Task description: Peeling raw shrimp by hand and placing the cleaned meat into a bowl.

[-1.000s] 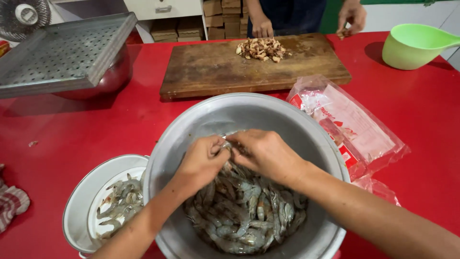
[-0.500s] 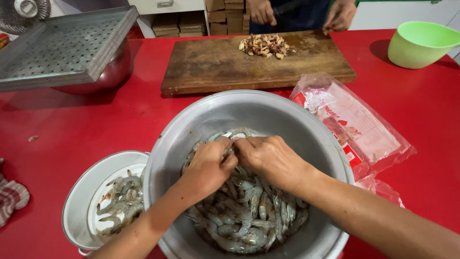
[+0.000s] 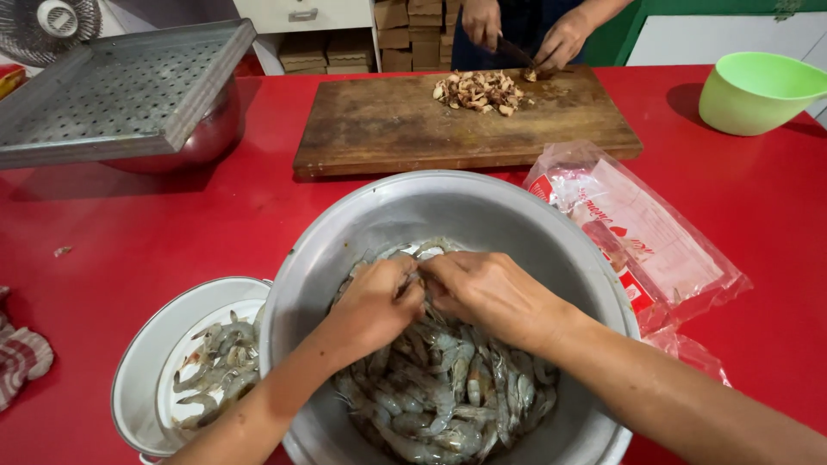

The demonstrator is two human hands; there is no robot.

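Observation:
A big metal basin (image 3: 482, 207) on the red table holds a heap of raw grey shrimp (image 3: 448, 392). Both of my hands are inside it, above the heap. My left hand (image 3: 375, 301) and my right hand (image 3: 487, 288) meet fingertip to fingertip, pinching one shrimp (image 3: 419, 280) between them; the fingers hide most of it. To the left of the basin stands a smaller white enamel bowl (image 3: 142, 362) with several shrimp (image 3: 215, 366) lying in it.
A wooden cutting board (image 3: 388, 120) with chopped pieces (image 3: 482, 90) lies behind the basin; another person's hands (image 3: 525, 34) cut there with a knife. A perforated metal tray (image 3: 121, 86) rests on a bowl far left. Plastic bags (image 3: 637, 232) lie right, a green bowl (image 3: 758, 90) far right, a cloth (image 3: 21, 362) at the left edge.
My hands have stayed joined on a shrimp over the heap, shifting only slightly. The other person's hands have moved to the chopped pieces at the board's far edge.

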